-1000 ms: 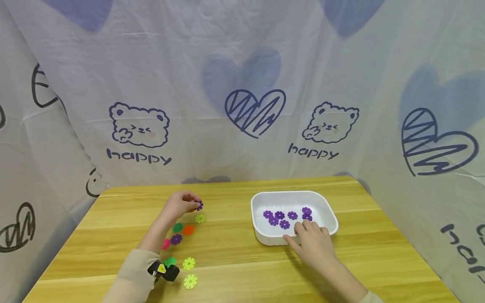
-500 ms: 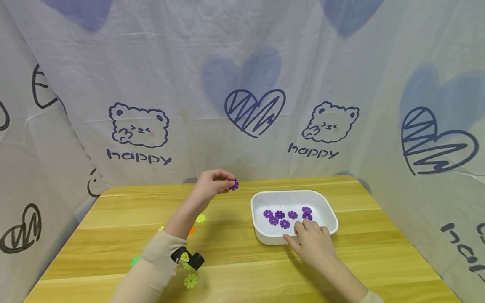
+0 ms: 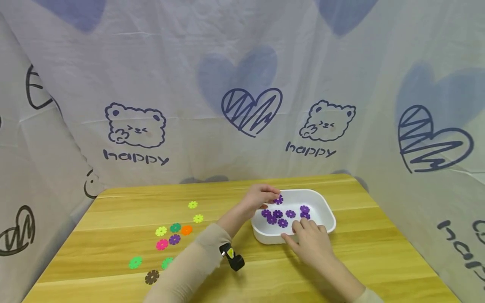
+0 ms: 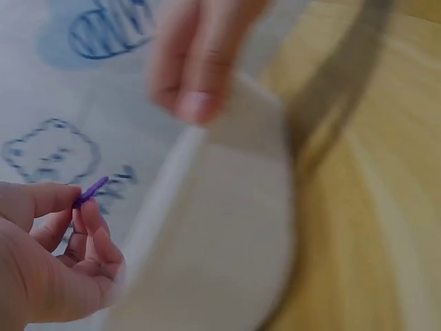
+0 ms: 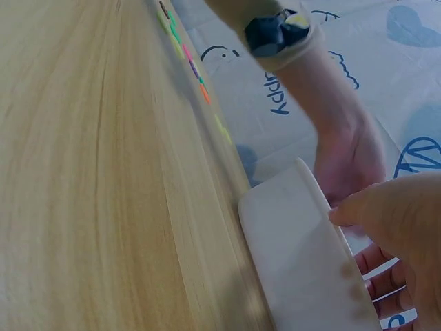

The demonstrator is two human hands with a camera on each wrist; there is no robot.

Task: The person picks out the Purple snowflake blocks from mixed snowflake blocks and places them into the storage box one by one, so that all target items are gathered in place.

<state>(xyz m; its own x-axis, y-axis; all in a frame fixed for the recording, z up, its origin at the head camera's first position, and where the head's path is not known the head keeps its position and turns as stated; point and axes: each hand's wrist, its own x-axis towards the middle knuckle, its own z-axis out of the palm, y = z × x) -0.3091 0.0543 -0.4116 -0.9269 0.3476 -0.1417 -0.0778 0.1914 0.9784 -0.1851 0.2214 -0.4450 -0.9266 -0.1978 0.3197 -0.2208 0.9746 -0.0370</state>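
Note:
My left hand (image 3: pixel 259 198) pinches a purple toothed plastic disc (image 3: pixel 279 199) between thumb and fingers, over the left part of a white basin (image 3: pixel 261 237). The left wrist view shows that disc (image 4: pixel 91 192) edge-on at the fingertips. Inside the basin lie several more purple discs (image 3: pixel 282 223), some overlapping. My right hand (image 3: pixel 312 243) grips the basin's near rim, thumb at the outer side and fingers over the inside. From the right wrist, the thumb (image 5: pixel 351 210) shows against the rim.
Loose discs lie on the wooden table at left: orange (image 3: pixel 186 229), pink (image 3: pixel 162 244), purple (image 3: pixel 174 239), brown (image 3: pixel 152 277), with yellow and green ones around them. My left sleeve (image 3: pixel 193 263) covers part of that area. A printed curtain (image 3: pixel 197 126) closes off the back.
My left hand has carried the purple disc from the left side of the table, up and rightward, to above the basin. The right hand has kept its hold on the rim.

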